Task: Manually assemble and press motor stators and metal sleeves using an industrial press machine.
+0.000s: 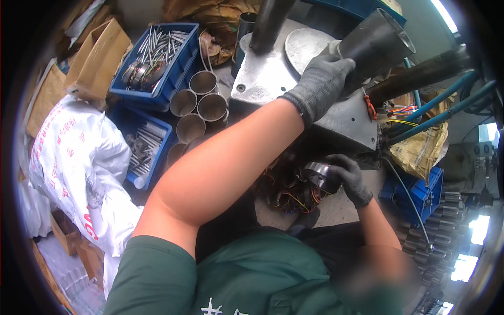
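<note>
My left hand (328, 79), in a grey knit glove, reaches across to the upper right. Its fingers close around the lower end of a dark metal tube (378, 44), which tilts over a grey machine plate. Lower down, my right hand (347, 177), gloved too, grips a round motor stator (321, 175) with a shiny metal rim and dark body. Several wound parts with coloured wires (289, 197) lie just below and left of that stator. A flat round metal disc (310, 47) rests on the machine plate (344, 123), behind my left hand.
Dark posts (270, 26) rise from the plate. Blue hoses (441, 113) run to its right. Open metal cylinders (212, 107) stand left of the machine, beside blue bins of metal shafts (163, 44). A white sack (79, 152) is at far left; stacked metal parts (436, 236) lie lower right.
</note>
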`<action>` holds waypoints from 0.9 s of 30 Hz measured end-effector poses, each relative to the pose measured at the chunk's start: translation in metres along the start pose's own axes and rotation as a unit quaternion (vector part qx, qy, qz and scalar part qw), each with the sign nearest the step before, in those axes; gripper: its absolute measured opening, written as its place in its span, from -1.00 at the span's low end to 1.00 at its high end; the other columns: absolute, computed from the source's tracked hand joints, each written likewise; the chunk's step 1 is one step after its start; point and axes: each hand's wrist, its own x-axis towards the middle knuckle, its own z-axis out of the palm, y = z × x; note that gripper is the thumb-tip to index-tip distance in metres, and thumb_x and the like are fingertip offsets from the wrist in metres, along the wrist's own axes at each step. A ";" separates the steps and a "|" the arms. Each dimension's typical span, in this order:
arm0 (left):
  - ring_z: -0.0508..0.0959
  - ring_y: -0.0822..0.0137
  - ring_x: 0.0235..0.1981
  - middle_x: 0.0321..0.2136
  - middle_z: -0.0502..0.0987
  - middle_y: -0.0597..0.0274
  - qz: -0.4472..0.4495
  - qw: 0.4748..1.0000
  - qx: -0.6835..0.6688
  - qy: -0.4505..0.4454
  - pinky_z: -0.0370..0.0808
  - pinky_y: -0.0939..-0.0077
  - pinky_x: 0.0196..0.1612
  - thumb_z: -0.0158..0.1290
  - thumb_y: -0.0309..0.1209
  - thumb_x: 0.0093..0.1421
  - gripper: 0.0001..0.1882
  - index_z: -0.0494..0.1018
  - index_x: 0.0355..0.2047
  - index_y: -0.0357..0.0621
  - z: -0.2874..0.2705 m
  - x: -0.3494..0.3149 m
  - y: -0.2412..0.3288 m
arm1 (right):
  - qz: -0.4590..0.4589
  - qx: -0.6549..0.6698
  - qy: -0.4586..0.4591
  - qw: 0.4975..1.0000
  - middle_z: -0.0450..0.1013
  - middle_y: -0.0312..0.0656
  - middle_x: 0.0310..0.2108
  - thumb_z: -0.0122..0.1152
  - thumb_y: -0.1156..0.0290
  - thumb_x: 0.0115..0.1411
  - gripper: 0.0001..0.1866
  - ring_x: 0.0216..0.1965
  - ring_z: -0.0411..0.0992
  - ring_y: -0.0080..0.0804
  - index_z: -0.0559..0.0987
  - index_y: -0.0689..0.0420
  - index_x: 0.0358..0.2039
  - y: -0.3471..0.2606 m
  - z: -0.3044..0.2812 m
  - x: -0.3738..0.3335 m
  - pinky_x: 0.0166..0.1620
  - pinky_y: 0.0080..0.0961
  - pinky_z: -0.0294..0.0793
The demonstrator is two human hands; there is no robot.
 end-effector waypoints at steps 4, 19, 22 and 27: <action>0.63 0.38 -0.21 -0.21 0.61 0.15 0.005 0.997 0.040 -0.072 0.56 0.52 -0.04 0.07 -0.23 0.36 -0.65 0.52 -0.03 -0.28 0.002 -0.015 -0.012 | -0.115 0.178 0.106 0.971 0.54 -0.23 -0.34 0.25 0.27 0.14 -0.61 -0.37 0.51 -0.51 0.62 0.29 -0.12 -0.038 -0.026 -0.014 -0.28 -0.58 0.53; 0.59 0.29 -0.03 0.02 0.53 0.07 -0.083 0.970 0.058 -0.219 0.59 0.37 0.03 0.07 -0.30 0.34 -0.40 0.23 0.33 -0.21 0.031 -0.066 -0.052 | -0.097 0.542 0.098 0.829 0.14 -0.49 -0.76 0.08 0.11 0.29 -0.61 -0.82 0.04 -0.64 0.63 0.20 -0.19 -0.077 -0.049 -0.019 -0.74 -0.57 0.07; 0.60 0.30 -0.02 0.03 0.54 0.04 -0.075 0.975 0.047 -0.206 0.59 0.38 0.04 0.07 -0.34 0.31 -0.41 0.26 0.32 -0.22 0.030 -0.066 -0.057 | -0.110 0.579 0.024 0.807 0.36 -0.38 -0.68 0.11 0.13 0.28 -0.63 -0.71 0.30 -0.56 0.64 0.19 -0.17 -0.072 -0.052 -0.018 -0.62 -0.49 0.36; 0.62 0.28 -0.05 0.03 0.55 0.04 -0.051 0.980 0.039 -0.187 0.60 0.37 0.05 0.07 -0.37 0.28 -0.42 0.28 0.30 -0.26 0.030 -0.068 -0.063 | -0.110 0.577 0.080 0.805 0.62 -0.11 -0.16 0.11 0.16 0.29 -0.63 -0.08 0.59 -0.17 0.65 0.15 -0.09 -0.069 -0.050 -0.016 0.05 -0.02 0.59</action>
